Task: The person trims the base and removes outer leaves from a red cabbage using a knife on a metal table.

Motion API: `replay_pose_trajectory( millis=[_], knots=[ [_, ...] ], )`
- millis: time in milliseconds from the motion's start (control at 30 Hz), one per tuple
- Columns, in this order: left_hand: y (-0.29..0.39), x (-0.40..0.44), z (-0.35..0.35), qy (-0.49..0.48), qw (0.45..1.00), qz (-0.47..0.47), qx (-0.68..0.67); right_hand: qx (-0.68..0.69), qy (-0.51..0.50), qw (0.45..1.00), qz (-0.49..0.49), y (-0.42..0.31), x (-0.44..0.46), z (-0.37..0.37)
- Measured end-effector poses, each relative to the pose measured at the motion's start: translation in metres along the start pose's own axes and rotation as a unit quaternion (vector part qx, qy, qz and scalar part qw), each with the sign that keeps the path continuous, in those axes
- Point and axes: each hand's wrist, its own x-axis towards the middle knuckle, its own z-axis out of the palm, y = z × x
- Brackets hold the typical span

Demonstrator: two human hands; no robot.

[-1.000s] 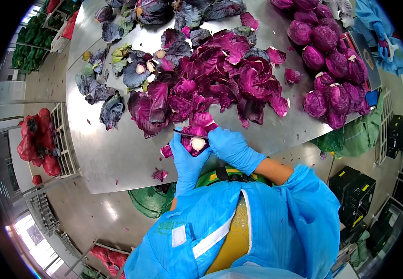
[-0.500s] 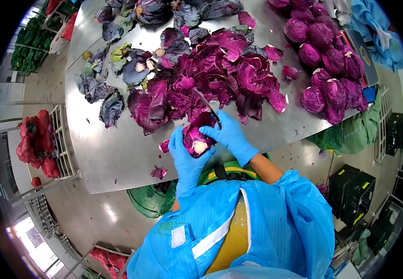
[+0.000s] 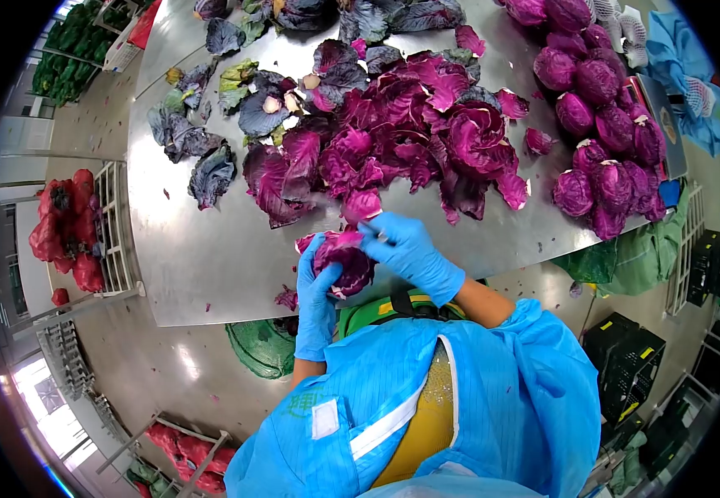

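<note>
My left hand [image 3: 315, 295], in a blue glove, is wrapped around the left side of a red cabbage [image 3: 350, 272] just over the table's near edge. Against the cabbage's upper right is my right hand [image 3: 414, 256], also gloved, its fingers closed on a knife [image 3: 382, 238]. The knife's blade is smeared by motion. Just beyond the hands, a bright purple leaf [image 3: 362, 205] lies at the near side of a heap of loose purple cabbage leaves [image 3: 393, 124]. A small leaf scrap [image 3: 288, 298] rests left of my left hand.
Trimmed red cabbages [image 3: 596, 124] are piled on the right of the steel table [image 3: 185, 278]. Dark outer leaves [image 3: 210, 174] and untrimmed heads [image 3: 306, 12] lie left and at the back. Black crates [image 3: 623, 357] stand on the floor at right, red sacks [image 3: 65, 224] at left.
The cabbage has been turned, so its pale cut stem no longer shows. My right hand and the knife have shifted across its top. The whole view has moved slightly.
</note>
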Motion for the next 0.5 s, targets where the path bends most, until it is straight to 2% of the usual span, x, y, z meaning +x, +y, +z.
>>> replay_pose_trajectory(
  millis=[67,133,200,233,300,333,367,400,467,500],
  knots=[
    [0.013,-0.005,0.011,-0.006,0.975,0.106,0.193,0.057,0.047,0.995,0.068,0.002,0.011,-0.016],
    [0.025,-0.005,0.009,-0.099,0.922,0.154,0.342,0.191,0.129,0.949,0.213,0.012,0.025,-0.045],
    [0.037,-0.008,0.018,-0.106,0.809,0.223,0.533,0.175,0.237,0.93,0.221,0.02,0.041,-0.07],
    [0.04,-0.008,0.022,-0.108,0.735,0.255,0.619,0.085,0.237,0.952,0.175,0.019,0.04,-0.071],
    [0.036,-0.006,0.025,-0.067,0.752,0.308,0.579,-0.093,0.234,0.965,0.08,0.012,0.031,-0.068],
    [0.032,-0.006,0.025,-0.048,0.76,0.332,0.557,-0.098,0.214,0.972,0.019,0.012,0.023,-0.058],
    [0.021,-0.004,0.019,-0.019,0.774,0.319,0.546,-0.128,0.178,0.976,-0.012,0.016,0.012,-0.048],
    [0.012,-0.004,0.016,-0.032,0.833,0.274,0.479,-0.159,0.142,0.976,-0.044,0.02,0.001,-0.038],
    [0.0,-0.006,0.011,-0.056,0.925,0.177,0.333,-0.159,0.07,0.985,-0.025,0.02,-0.019,-0.02],
    [0.002,-0.006,0.013,-0.077,0.902,0.184,0.383,-0.178,0.053,0.982,-0.044,0.019,-0.025,-0.013]
  ],
)
